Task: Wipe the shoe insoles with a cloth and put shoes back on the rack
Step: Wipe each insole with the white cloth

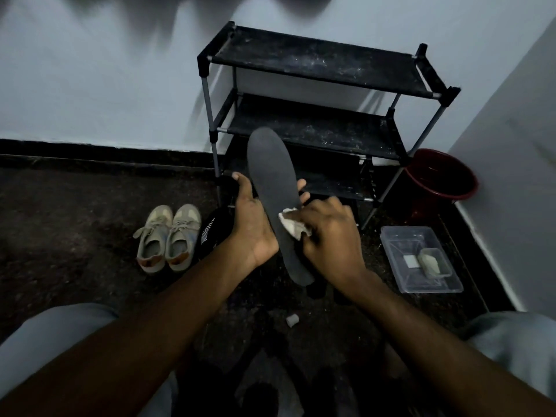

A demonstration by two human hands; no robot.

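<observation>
Nearest the wearer, below both grips, a small pale object [292, 320] lies on the dark floor [75, 221]; what it is cannot be told.

The left grip [252, 227] is closed round the insole [272, 173]. The thumb lies along one edge and the fingertips show at the opposite edge, with the palm behind it. The insole is held clear of the floor, its toe end rising beyond the grip and its heel end hanging toward the wearer. Judgement: this hold presents a flat, braced face for wiping.

The right grip [328, 236] is curled round a bunched pale cloth [290, 222] and presses it against the insole's face beside the left grip. Judgement: the wiping step is in hand and returning the shoes is not begun.

A black shoe [210, 233] lies just outside the left grip, partly hidden by it. It is probably where this insole belongs. A pair of beige shoes [167, 239] stands further out on that side.

Outside the right grip, a clear plastic tray [400, 236] on the floor holds small pale items.

Beyond both grips stands the black rack [316, 58] against the wall. Its visible shelves are dusty and carry no shoes. A red bucket [436, 153] sits in the corner beside it.
</observation>
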